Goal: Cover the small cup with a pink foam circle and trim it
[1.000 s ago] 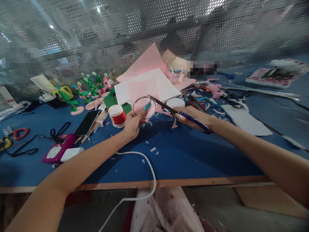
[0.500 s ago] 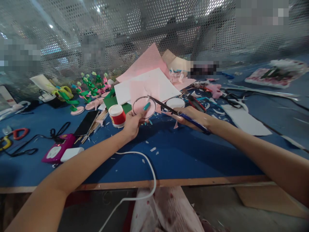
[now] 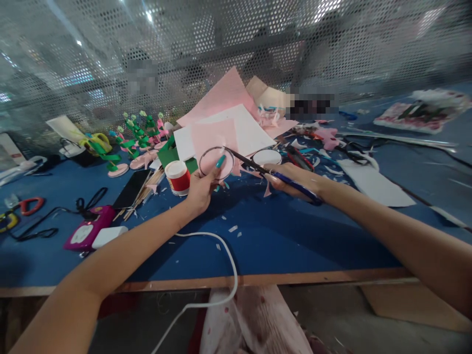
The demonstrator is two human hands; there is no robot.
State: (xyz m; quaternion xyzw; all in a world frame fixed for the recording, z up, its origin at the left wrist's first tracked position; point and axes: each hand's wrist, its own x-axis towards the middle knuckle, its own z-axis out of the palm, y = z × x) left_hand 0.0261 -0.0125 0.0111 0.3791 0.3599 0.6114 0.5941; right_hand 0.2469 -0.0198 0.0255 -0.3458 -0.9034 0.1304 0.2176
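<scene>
My left hand [image 3: 202,189] pinches a pink sheet [image 3: 215,142] with a dark circle drawn on it, thumb with a teal nail pressed on the circle. My right hand [image 3: 291,179] grips blue-handled scissors [image 3: 258,167], whose dark blades reach left to the circle's right edge. Both hands hover over the blue table top [image 3: 258,236]. Small pink offcuts lie under them.
A red and white tape roll [image 3: 178,178] stands left of my left hand. Pink, white and tan sheets [image 3: 228,105] pile behind. Green and pink paper flowers [image 3: 136,132], wooden sticks, a magenta device [image 3: 86,231], a white cable [image 3: 224,255] and other scissors [image 3: 25,204] lie around.
The pink sheet and my left hand have shifted slightly left and up. The scissors stay at the circle's edge.
</scene>
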